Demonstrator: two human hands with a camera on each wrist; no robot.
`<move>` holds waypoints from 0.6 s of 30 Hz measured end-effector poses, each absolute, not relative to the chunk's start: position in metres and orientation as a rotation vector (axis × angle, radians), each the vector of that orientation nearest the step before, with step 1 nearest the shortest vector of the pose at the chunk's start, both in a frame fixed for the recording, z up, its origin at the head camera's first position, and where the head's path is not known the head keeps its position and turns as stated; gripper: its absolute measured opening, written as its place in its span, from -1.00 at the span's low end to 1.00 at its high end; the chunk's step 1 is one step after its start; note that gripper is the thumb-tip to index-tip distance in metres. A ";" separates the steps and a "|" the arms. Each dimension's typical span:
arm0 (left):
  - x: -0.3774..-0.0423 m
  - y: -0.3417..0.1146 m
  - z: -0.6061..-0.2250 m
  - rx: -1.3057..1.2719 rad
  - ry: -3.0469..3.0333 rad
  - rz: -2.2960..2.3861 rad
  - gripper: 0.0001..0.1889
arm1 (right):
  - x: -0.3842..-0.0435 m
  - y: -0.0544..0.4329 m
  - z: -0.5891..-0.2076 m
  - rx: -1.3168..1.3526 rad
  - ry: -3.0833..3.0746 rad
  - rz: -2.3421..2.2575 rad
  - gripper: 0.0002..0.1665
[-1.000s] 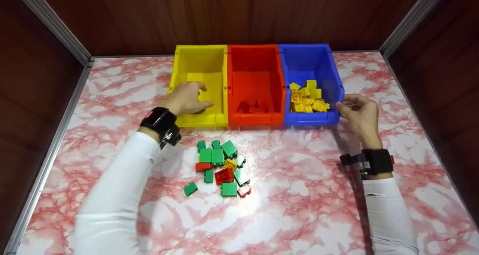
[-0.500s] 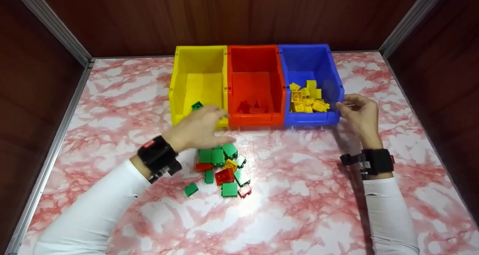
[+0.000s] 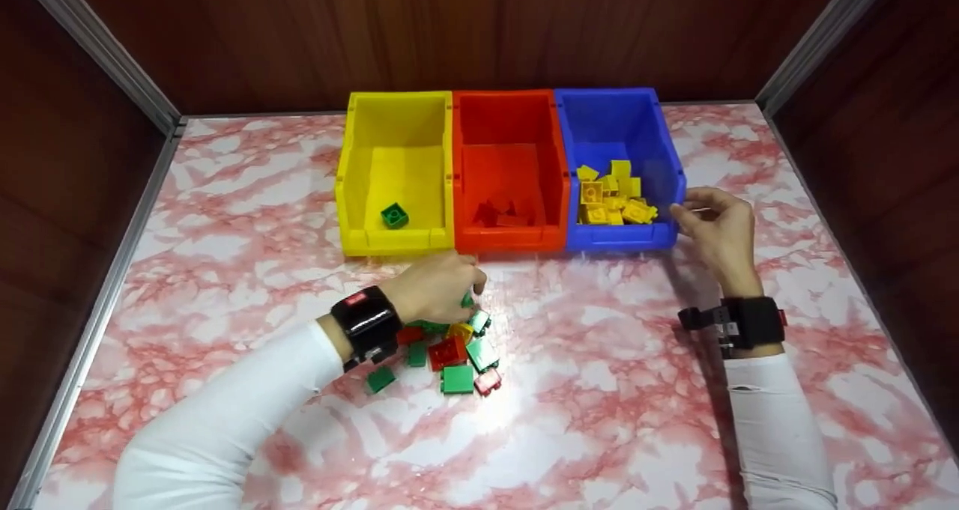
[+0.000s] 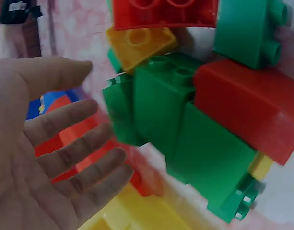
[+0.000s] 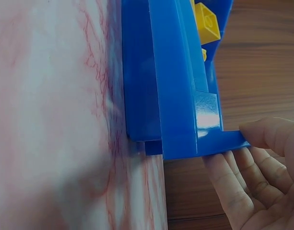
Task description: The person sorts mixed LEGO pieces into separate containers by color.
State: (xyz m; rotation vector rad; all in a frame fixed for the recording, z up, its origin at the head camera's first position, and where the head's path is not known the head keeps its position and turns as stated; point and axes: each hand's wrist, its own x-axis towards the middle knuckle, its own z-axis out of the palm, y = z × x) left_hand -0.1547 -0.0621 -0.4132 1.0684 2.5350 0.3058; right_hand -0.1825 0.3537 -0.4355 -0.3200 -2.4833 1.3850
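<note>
The left hand [image 3: 438, 289] hovers over the pile of green, red and yellow bricks [image 3: 449, 349] on the marble table [image 3: 225, 195], fingers straight and slightly apart, gripping nothing. The right hand [image 3: 715, 229] pinches the blue bin's [image 3: 625, 120] rim at its 3 o'clock corner, thumb above and fingers beneath. 1 green brick [image 3: 394, 215] lies in the yellow bin [image 3: 397, 105], at 12 o'clock from the pile.

Open marble table [image 3: 614, 413] fills the lower and right frame, giving free passage. Three bins [image 3: 509, 173] stand touching side by side at upper centre, blocking the way to the back wall [image 3: 479, 31]. A brick pile [image 3: 457, 353] lies just below them at centre, under the left hand [image 3: 438, 289]. The right hand [image 3: 715, 229] touches the blue bin [image 3: 667, 158].
</note>
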 end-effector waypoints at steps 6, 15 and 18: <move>-0.159 -0.054 -0.419 1.132 2.551 0.306 -0.84 | -0.182 0.354 -0.436 -0.323 -2.484 1.400 -0.68; -0.163 -0.061 -0.400 1.072 2.515 0.356 -0.78 | -0.185 0.356 -0.438 -0.340 -2.499 1.391 -0.62; -0.164 -0.068 -0.388 1.044 2.493 0.375 -0.75 | -0.184 0.356 -0.438 -0.324 -2.493 1.394 -0.61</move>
